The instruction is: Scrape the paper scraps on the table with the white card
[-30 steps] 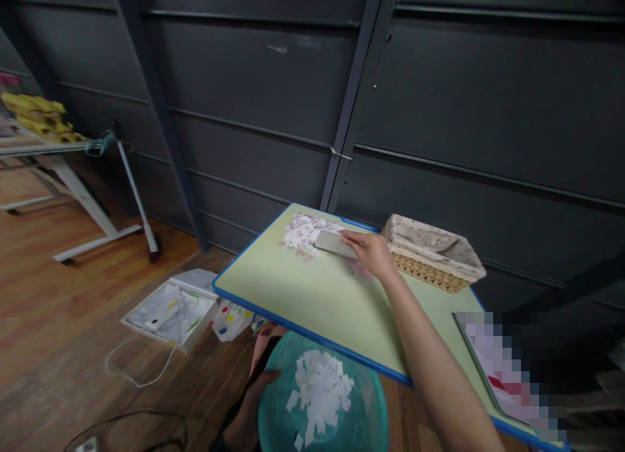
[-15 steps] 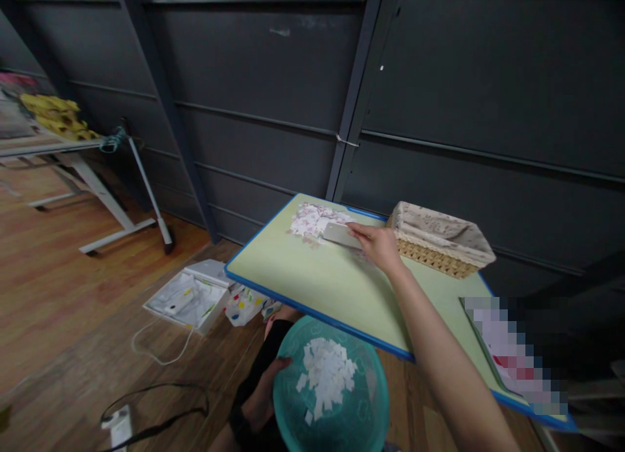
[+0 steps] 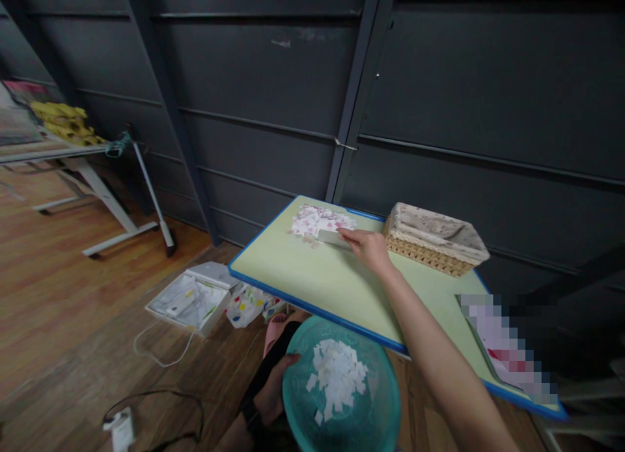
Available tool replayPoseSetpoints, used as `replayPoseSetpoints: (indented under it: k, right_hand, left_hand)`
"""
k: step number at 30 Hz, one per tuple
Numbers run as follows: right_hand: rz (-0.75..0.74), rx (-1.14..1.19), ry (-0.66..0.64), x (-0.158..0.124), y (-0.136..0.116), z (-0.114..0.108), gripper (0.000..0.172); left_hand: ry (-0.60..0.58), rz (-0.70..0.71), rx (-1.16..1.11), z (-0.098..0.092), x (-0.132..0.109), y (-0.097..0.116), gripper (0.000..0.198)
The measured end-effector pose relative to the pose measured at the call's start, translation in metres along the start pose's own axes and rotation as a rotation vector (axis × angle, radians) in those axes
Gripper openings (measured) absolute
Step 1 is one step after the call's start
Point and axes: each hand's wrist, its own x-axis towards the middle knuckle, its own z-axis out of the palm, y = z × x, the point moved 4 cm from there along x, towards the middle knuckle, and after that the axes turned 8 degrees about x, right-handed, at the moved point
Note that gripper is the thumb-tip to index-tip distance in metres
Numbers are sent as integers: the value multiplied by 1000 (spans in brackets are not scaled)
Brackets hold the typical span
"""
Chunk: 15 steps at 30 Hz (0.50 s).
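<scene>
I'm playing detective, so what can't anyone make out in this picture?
In the head view:
Left hand: most fingers, hidden by the green basin.
Paper scraps on the table: any writing, too small.
Wicker basket: its bottom, hidden by its near side.
Flat thing at right: most details, covered by blurry squares.

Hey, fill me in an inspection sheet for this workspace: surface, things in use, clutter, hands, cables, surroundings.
Surface: pale green tabletop, blue edge.
Things in use: paper scraps on the tabletop; flat grey plate at their near edge; teal basin with white paper pieces inside.
Clutter: cloth-lined wicker basket and a partly pixelated flat item on the tabletop; open white box and plastic bag on the floor.
Hands: right hand pinches the plate; left hand grips the basin's rim.
Cables: white cable and black cable on the floor.
Surroundings: dark panelled wall; wooden floor; another table at left, bearing yellow items.
</scene>
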Motion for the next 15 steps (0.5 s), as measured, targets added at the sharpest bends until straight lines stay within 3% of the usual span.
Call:
replayPoseSetpoints:
  k: [4, 9, 15]
  right_hand:
    - [26, -86, -26, 0, 1, 0, 30]
    - [102, -215, 3, -1, 9, -11, 32]
    - [96, -162, 11, -2, 8, -9, 32]
  left_hand:
    - [22, 6, 8, 2, -4, 4, 37]
    - [-19, 25, -16, 3, -6, 8, 46]
    - [-17, 51, -45, 0, -6, 9, 48]
